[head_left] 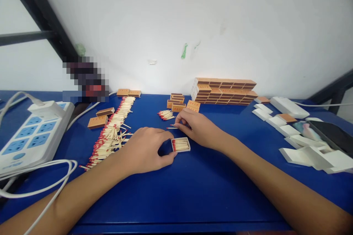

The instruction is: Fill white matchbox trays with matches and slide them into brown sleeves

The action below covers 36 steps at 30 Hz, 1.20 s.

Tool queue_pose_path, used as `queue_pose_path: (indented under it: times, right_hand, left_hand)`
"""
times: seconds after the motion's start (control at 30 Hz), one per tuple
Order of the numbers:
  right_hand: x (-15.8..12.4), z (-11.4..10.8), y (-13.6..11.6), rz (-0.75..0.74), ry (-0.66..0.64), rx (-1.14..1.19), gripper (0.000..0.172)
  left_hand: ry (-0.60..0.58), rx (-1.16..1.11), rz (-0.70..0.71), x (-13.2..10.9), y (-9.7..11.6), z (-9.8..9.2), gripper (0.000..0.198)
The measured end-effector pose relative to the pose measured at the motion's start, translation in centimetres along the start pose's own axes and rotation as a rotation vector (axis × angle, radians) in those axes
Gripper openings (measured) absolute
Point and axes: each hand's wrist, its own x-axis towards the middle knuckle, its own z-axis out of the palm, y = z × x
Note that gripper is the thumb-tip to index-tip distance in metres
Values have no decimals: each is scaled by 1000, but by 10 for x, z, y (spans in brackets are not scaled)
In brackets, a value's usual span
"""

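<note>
My left hand [146, 148] holds a small white matchbox tray [186, 149] by its left end, thumb at the near corner and fingers at the far one. Red-headed matches [179, 144] lie side by side in that tray. Just beyond it, my right hand [197, 126] is closed in a pinch at the ends of a couple of matches [171, 128], their red heads pointing left. Behind these sits a small pile of loose matches [166, 115]. A long heap of matches [113, 132] stretches away beyond my left hand, which partly hides it.
Stacked matchboxes [223, 91] stand against the wall, with smaller groups of matchboxes [176, 102] and matchboxes [97, 122] farther left. At left lies a power strip [35, 136] with white cables [64, 176]. White empty trays [311, 154] and a dark phone [331, 132] occupy the right.
</note>
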Motion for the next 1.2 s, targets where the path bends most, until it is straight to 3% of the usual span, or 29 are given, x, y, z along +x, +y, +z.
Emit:
queue_pose_path:
  times: [0.43, 0.73, 0.9, 1.2]
  right_hand:
    - [2, 5, -1, 8, -60, 46, 12]
    - [-1, -10, 4, 44, -27, -9, 11]
    - [-1, -2, 8, 40, -52, 5, 11]
    - [1, 5, 11, 52, 16, 7, 12]
  left_hand:
    - [-11, -8, 29, 0, -1, 1, 24]
    - [25, 57, -81, 3, -5, 0, 30]
    - [34, 59, -88, 2, -5, 1, 31]
    - [25, 51, -87, 3, -4, 0, 29]
